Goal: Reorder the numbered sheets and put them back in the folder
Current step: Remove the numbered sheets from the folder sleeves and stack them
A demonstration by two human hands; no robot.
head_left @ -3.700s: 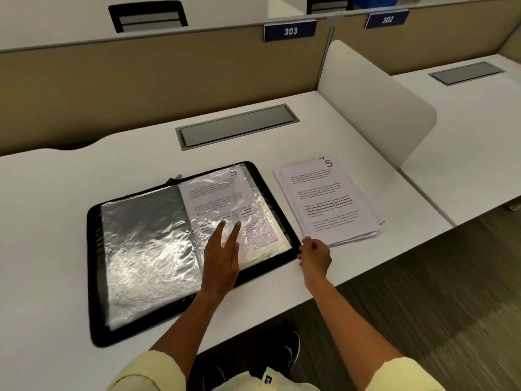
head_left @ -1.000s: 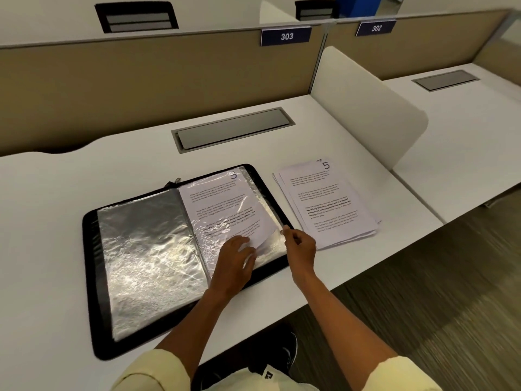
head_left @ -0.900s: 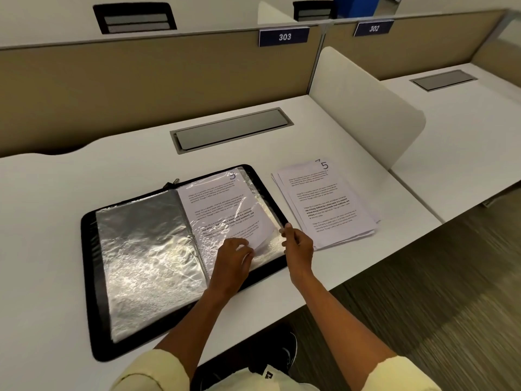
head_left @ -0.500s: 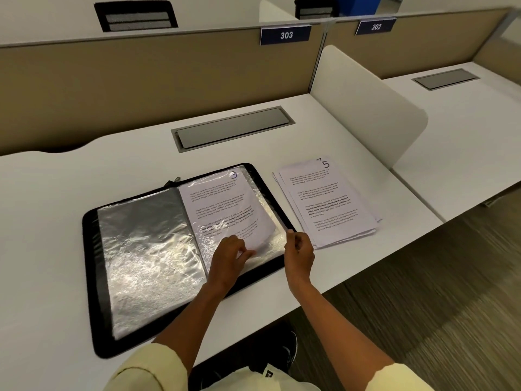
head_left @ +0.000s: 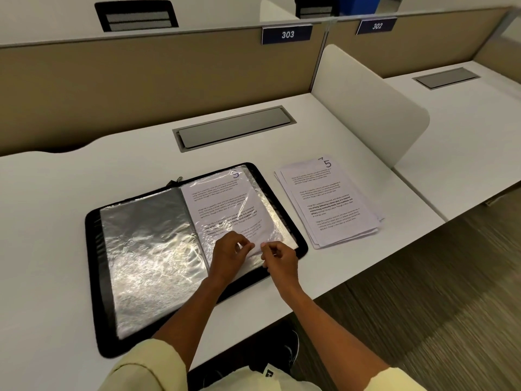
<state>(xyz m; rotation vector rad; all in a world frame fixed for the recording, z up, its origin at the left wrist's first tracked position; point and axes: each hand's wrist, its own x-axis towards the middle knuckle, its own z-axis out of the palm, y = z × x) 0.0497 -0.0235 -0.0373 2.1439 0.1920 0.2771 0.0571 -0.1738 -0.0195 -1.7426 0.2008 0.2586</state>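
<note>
Crinkled plastic sleeve (head_left: 270, 218) in the open folder (head_left: 94, 249) holds one sheet, and we see left hand (head_left: 229, 253) and right hand (head_left: 279, 256) pinching its near edge. Beside the folder, the stack of numbered sheets (head_left: 329, 201), 5 on top, awaits filing, so plenty remains.

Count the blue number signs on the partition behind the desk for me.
2. Sign 303 sits on the tan partition's top edge straight behind the open folder; sign 302 is further right, above the neighbouring desk. Others may lie outside the frame.
</note>
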